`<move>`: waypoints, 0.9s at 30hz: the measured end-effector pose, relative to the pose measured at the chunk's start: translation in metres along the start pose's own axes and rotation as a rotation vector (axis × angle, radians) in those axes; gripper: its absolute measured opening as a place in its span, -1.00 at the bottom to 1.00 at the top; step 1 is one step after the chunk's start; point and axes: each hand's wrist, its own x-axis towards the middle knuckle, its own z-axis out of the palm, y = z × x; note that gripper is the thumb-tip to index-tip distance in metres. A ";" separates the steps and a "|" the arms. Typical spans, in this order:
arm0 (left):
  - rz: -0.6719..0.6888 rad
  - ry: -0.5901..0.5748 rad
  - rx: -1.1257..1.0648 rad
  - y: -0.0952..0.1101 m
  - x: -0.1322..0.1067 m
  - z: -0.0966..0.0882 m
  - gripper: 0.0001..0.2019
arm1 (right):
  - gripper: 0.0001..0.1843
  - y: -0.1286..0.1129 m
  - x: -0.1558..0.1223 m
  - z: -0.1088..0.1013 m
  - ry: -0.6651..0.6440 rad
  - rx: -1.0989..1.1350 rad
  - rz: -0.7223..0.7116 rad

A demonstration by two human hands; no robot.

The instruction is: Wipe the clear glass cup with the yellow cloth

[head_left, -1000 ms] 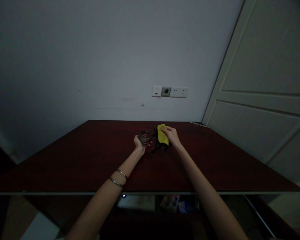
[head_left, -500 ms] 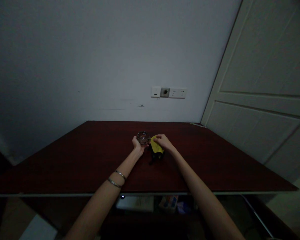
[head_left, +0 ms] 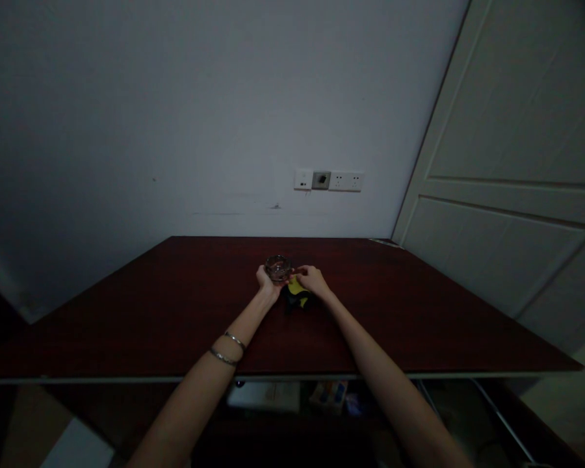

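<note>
Glass forms the round bowl (head_left: pixel 278 268) that my left hand (head_left: pixel 267 279) grips from its left and underneath, over a dark red tabletop (head_left: pixel 175 312). Just right of the bowl, my right hand (head_left: pixel 314 280) pinches a yellow-and-black cloth (head_left: pixel 297 287), which droops toward the bowl's near side. My hands are close together; whether the cloth touches the bowl I cannot tell. Beyond the bowl and to its right, white sockets (head_left: pixel 346 181) sit on the wall (head_left: pixel 224 130). Two bracelets (head_left: pixel 223 357) circle my left forearm (head_left: pixel 251 322), nearer me than the bowl.

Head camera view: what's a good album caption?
The left hand holds a glass bowl, the right hand a yellow-and-black cloth beside it, over a dark-red tabletop.
</note>
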 end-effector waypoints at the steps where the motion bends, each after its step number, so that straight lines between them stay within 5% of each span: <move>1: -0.001 -0.011 0.002 0.000 0.000 0.000 -0.48 | -0.67 0.002 0.000 -0.006 0.027 -0.002 0.001; 4: -0.001 -0.036 0.007 0.001 -0.001 -0.001 -0.47 | -0.62 0.003 0.001 -0.023 0.107 0.052 -0.040; 7: 0.008 -0.033 -0.001 0.001 -0.001 -0.001 -0.48 | -0.54 -0.005 -0.001 -0.032 0.041 0.296 -0.180; 13: 0.055 0.033 -0.111 0.000 0.002 0.001 -0.55 | -0.15 -0.018 -0.012 -0.007 -0.188 0.506 -0.299; 27: 0.050 -0.070 -0.043 0.001 0.000 0.004 -0.61 | 0.05 -0.016 -0.014 0.008 -0.041 0.530 -0.265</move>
